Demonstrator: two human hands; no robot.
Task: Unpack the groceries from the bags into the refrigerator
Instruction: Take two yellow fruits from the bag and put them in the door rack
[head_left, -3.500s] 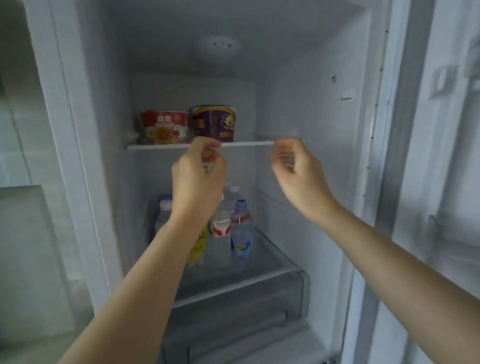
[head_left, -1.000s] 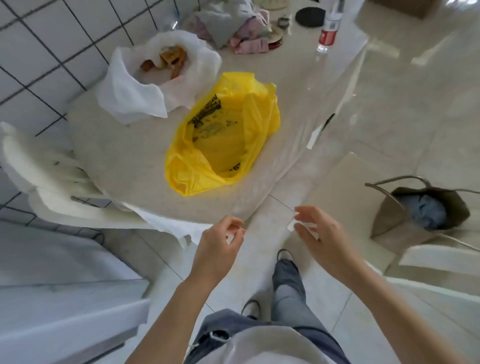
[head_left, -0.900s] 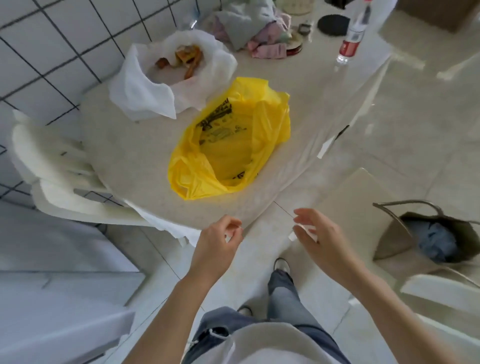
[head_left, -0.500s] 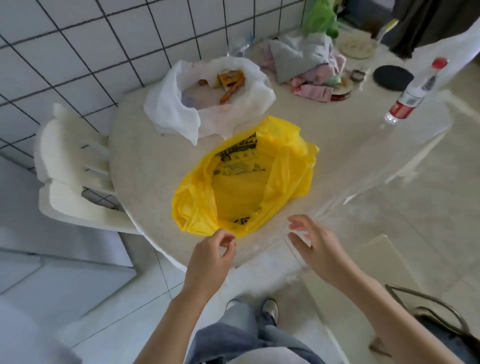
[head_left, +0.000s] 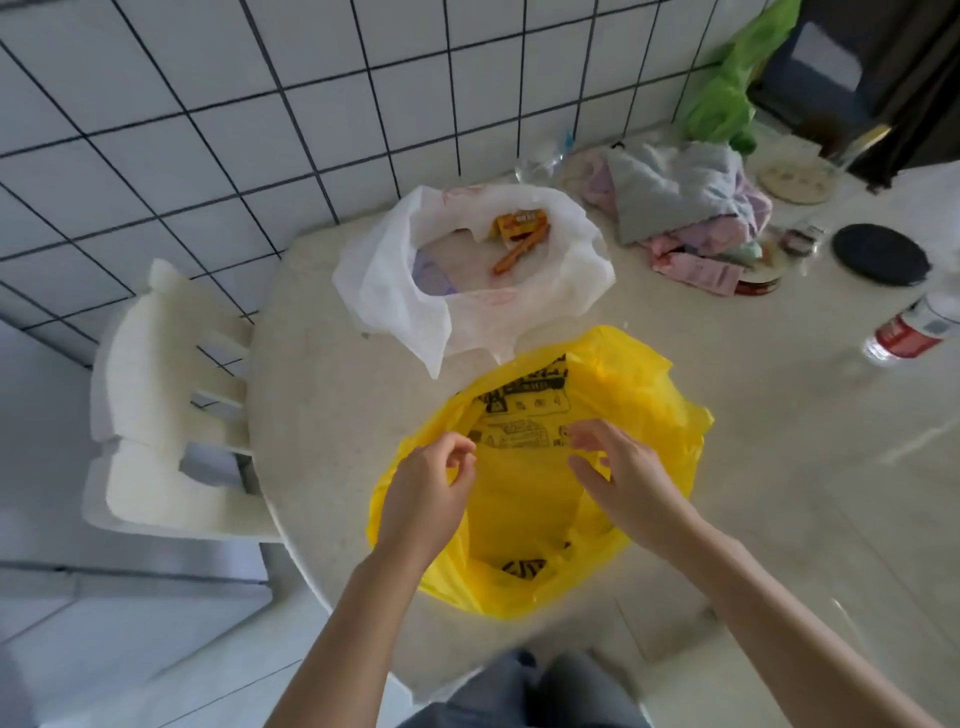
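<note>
Neither grip holds anything: the left hand (head_left: 423, 496) hangs over the near-left rim of the yellow bag (head_left: 644, 410) with fingers loosely curled and thumb near the fingertips, and the right hand (head_left: 626, 480) hovers just beside it over the bag's open mouth, fingers relaxed and spread. Whether either fingertip brushes the plastic cannot be told. Under both hands the yellow bag lies open on the pale surface (head_left: 322, 415), black print on its far inner wall; nothing inside it can be made out. Beyond the hands, touching the yellow bag's far edge, sits an open white bag (head_left: 395, 291) with an orange packet (head_left: 519, 226) and an orange stick-shaped item (head_left: 519, 252) inside. Farther off to the right lie crumpled cloths (head_left: 675, 197), a dark round disc (head_left: 880, 254) and a red-labelled bottle (head_left: 914, 332). Left of the left hand stands a white chair (head_left: 156, 415).
</note>
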